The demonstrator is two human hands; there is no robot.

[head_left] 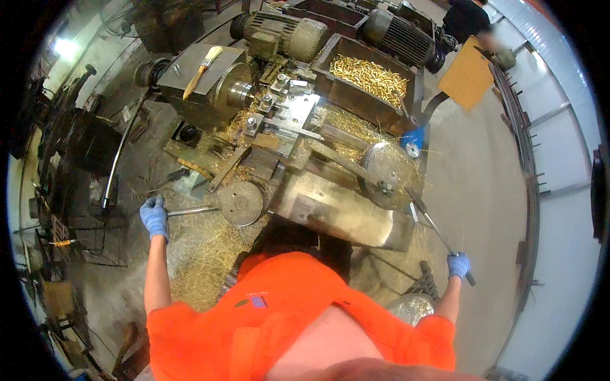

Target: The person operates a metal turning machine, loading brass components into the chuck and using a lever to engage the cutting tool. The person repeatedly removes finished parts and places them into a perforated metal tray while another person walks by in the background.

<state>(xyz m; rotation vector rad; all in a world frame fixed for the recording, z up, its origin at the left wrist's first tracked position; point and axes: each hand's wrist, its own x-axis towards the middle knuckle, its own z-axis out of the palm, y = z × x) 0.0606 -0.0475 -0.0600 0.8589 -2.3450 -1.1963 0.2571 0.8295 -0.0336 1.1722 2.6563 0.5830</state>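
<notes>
My left hand [154,218], in a blue glove, is closed round the end of a metal lever [190,210]. That lever runs to a round metal disc [241,203] at the left front of a lathe. Far to the right, my right hand [458,265], also gloved in blue, grips a longer lever [434,225] near its dark end. This one joins a larger round disc [389,174]. Between the discs lies a bare metal cover [340,211]. Behind it, a tool slide [289,114] with bolted blocks faces the round chuck [240,93].
A brush [203,71] lies on the headstock [184,66]. Behind the slide, a metal bin [330,79] holds many small brass parts [368,77]. Brass shavings [206,254] cover the machine and floor. Electric motors [286,35] stand at the back. Another person [466,22] is at upper right.
</notes>
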